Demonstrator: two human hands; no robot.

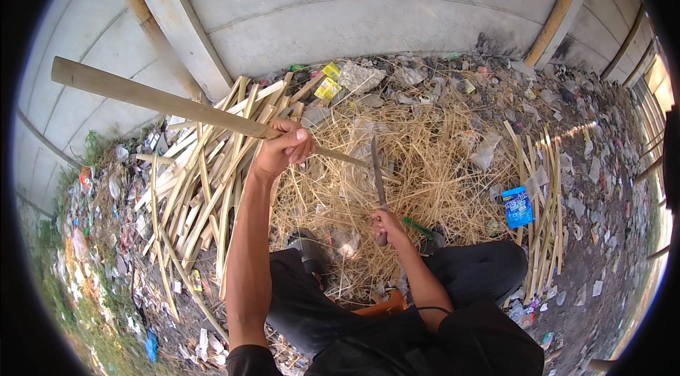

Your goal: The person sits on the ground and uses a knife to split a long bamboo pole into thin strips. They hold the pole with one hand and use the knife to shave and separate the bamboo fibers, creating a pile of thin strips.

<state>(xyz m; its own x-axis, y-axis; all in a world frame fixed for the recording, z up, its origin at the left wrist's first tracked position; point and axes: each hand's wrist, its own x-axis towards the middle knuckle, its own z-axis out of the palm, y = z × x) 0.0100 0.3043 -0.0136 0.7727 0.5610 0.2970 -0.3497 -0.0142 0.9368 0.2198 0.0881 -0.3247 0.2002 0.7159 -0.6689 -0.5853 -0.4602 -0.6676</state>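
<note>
My left hand (283, 149) is closed around a long bamboo strip (159, 101), raised at a slant with its broad end toward the upper left. The strip's thin end points down toward the straw-like shavings. In my right hand (387, 226) is the handle of a long-bladed knife (378, 170), its dark blade pointing away from me. The strip's thin end lies close to the blade; whether they touch I cannot tell. Below both hands spreads a heap of pale bamboo shavings (432, 156).
A pile of split bamboo strips (191, 192) lies at the left, a smaller bundle (544, 213) at the right. Beside that bundle sits a blue packet (518, 207). A grey concrete wall (368, 25) with upright posts stands beyond. Litter covers the ground around.
</note>
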